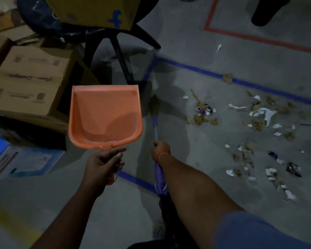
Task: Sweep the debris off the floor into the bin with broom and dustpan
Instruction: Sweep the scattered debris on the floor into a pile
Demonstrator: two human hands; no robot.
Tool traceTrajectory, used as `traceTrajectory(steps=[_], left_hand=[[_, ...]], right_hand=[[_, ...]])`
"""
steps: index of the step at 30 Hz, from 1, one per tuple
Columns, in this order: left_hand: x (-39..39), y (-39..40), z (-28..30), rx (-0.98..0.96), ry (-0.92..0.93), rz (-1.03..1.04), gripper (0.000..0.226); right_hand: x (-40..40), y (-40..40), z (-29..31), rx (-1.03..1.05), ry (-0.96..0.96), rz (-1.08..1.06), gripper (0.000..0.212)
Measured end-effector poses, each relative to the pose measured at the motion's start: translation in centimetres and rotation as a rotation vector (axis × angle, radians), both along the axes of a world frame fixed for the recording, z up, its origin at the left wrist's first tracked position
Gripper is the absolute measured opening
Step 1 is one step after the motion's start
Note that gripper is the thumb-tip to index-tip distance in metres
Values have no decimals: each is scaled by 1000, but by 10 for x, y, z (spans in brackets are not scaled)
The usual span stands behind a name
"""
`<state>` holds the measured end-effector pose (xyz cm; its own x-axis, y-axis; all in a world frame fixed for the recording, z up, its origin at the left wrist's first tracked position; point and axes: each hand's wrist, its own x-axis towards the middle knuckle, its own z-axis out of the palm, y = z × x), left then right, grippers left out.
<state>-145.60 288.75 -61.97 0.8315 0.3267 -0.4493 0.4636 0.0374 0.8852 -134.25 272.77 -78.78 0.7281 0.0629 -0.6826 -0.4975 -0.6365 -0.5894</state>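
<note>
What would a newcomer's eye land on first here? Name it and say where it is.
The orange dustpan, held up by the left hand at centre frame, empty inside. Next, the scraps of paper and brown debris scattered over the grey floor to the right, inside the blue tape lines; the right hand grips the broom beside them.

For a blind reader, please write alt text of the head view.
A person's left hand holds an empty orange dustpan above the floor, while the right hand grips a purple broom. Paper debris lies scattered at right, inside blue tape lines.
</note>
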Motion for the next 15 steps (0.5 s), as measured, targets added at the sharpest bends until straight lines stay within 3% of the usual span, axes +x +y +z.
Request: traceTrajectory(steps=[7, 15], left_hand=[[31, -2, -3, -38, 22, -106, 22], [40, -15, -6, -129, 13, -242, 22]], right_hand=[[2, -50, -15, -94, 52, -226, 42], [-29, -162, -14, -217, 49, -653, 35]])
